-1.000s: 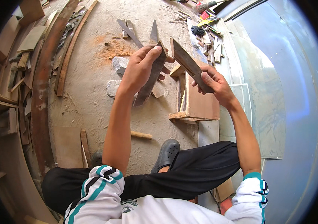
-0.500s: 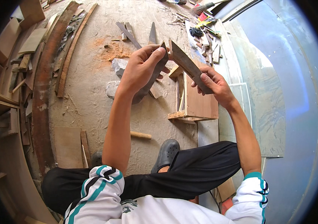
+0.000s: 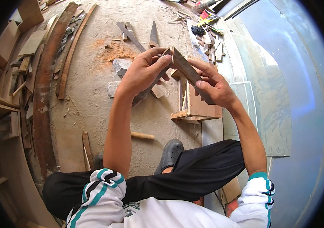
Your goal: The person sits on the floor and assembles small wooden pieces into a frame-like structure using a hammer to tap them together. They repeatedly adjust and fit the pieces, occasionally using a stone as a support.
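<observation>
My left hand [image 3: 142, 72] is closed around a dark wooden strip [image 3: 143, 94], thumb near its upper end. A second wooden strip [image 3: 187, 69] is gripped in my right hand [image 3: 216, 86], thumb on its face and fingers behind. Both strips have slanted ends. They lean together at the top like an upside-down V, the tips very close; I cannot tell whether they touch. Beyond the right-hand strip stands a wooden box frame [image 3: 203, 106] on the floor, partly hidden by that hand.
Two grey stone blocks [image 3: 121, 67] lie past my left forearm, near orange sawdust [image 3: 122, 50]. A hand saw [image 3: 153, 34] rests farther off. Long planks [image 3: 42, 102] line the left; scrap wood [image 3: 218, 51] and glass sheets [image 3: 268, 114] lie right. A wooden handle [image 3: 143, 136] sits by my shoe.
The right-hand strip has come down and turned slightly, its tip now level with the left strip's end. My right fingers have shifted along it. The left hand has barely moved.
</observation>
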Demonstrator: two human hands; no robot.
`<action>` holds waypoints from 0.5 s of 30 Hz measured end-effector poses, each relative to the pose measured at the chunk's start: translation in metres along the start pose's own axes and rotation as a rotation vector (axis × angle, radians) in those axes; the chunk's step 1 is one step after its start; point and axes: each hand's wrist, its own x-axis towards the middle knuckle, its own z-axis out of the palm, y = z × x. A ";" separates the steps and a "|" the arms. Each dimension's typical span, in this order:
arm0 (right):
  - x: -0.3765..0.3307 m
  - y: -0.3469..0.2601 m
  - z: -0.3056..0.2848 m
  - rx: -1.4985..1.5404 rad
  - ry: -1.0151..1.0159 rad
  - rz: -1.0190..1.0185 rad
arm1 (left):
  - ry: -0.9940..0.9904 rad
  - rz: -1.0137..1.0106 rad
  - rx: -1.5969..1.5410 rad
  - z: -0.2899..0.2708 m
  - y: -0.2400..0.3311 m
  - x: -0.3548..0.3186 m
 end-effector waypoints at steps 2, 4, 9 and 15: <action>-0.001 -0.003 0.002 -0.052 0.016 -0.002 | -0.020 -0.029 0.005 0.001 0.000 -0.001; -0.003 -0.004 0.003 -0.079 0.013 -0.001 | -0.038 -0.045 0.010 0.002 -0.001 -0.001; -0.005 -0.001 0.002 -0.077 0.037 0.008 | -0.073 -0.034 -0.008 0.004 -0.005 0.000; -0.007 0.001 0.001 -0.084 0.035 0.007 | -0.114 -0.052 0.066 0.004 -0.004 -0.003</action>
